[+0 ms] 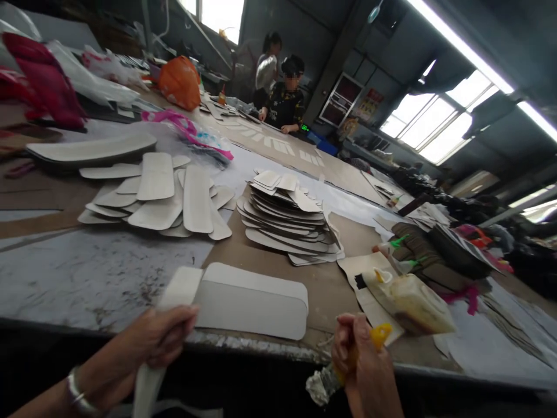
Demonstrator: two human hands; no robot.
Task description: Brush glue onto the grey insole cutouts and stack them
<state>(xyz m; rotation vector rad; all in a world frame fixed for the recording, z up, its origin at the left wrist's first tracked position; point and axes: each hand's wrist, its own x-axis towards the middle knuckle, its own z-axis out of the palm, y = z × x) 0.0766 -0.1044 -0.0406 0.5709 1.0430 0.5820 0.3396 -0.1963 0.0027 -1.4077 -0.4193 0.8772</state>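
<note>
My left hand (159, 339) is closed on a long pale cardboard strip (174, 302) at the near table edge, next to a stack of rounded grey cardboard pieces (252, 299). My right hand (359, 360) grips a yellow-handled brush (348, 363); its clotted bristles (319, 386) point down and left, below the table edge. A yellowish glue container (413, 302) lies on its side just beyond my right hand.
A long work table (108, 273) carries a fanned heap of grey pieces (165, 200), a taller dark-edged stack (291, 220), plastic bags, an orange bag (179, 82) and dark bundles (439, 249) at right. Two people (282, 96) stand at the far end.
</note>
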